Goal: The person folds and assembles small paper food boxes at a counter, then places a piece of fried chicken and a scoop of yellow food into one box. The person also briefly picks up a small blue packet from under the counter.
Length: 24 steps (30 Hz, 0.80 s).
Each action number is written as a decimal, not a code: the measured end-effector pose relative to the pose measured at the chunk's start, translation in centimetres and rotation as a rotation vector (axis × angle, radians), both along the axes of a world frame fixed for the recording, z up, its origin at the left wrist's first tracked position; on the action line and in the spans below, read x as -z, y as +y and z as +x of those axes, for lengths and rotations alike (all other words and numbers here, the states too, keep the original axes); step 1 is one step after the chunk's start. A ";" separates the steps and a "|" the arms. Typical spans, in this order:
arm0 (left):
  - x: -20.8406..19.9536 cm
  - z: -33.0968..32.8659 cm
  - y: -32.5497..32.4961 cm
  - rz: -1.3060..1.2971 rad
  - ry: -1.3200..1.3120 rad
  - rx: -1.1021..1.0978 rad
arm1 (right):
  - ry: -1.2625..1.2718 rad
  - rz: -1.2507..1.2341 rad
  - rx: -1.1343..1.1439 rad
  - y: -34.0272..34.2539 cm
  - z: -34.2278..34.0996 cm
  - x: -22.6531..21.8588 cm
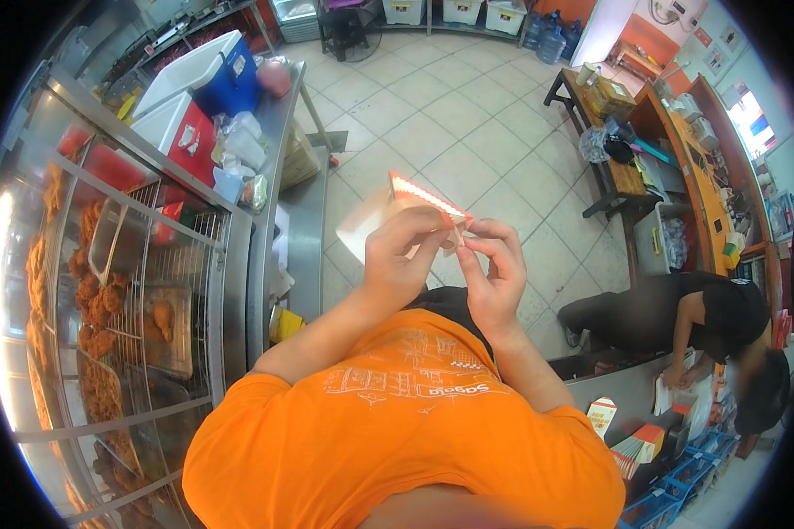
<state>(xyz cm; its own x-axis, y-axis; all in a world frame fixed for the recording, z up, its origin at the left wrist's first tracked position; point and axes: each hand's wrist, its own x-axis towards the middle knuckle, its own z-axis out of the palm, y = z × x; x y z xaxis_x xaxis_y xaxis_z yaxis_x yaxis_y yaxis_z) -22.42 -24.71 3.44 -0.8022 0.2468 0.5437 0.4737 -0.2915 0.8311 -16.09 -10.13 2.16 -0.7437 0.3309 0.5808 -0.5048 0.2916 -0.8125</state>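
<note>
A red and white cardboard food carton [417, 196] is held up in front of my chest, partly folded, with a bright scalloped edge. My left hand [397, 249] pinches it from the left, thumb against fingertips. From the other side my right hand [494, 269] grips its near corner between thumb and fingers. Both sets of fingertips almost meet at that corner and hide part of it. A pale panel of the carton shows, blurred, beyond my left hand.
At left stands a glass-fronted cabinet with fried chicken [97, 300] on racks. Past it, a steel table [284, 123] bears a red cooler [188, 145] and a blue cooler [229, 79]. A co-worker [723, 309] leans over the counter at right, near stacked folded cartons [637, 450].
</note>
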 end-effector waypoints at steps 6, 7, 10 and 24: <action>-0.4 -0.4 -1.4 -0.136 0.003 0.087 | -0.034 -0.007 -0.016 0.1 0.2 0.1; -0.2 -0.5 -1.6 -0.130 -0.009 0.067 | -0.051 -0.011 -0.043 0.1 0.3 0.2; 0.5 -0.4 -1.7 -0.149 -0.082 0.049 | -0.132 -0.210 -0.112 -0.2 0.5 0.1; 0.1 1.4 1.0 -0.033 -0.101 -0.069 | -0.050 0.210 0.049 -1.0 0.0 -1.0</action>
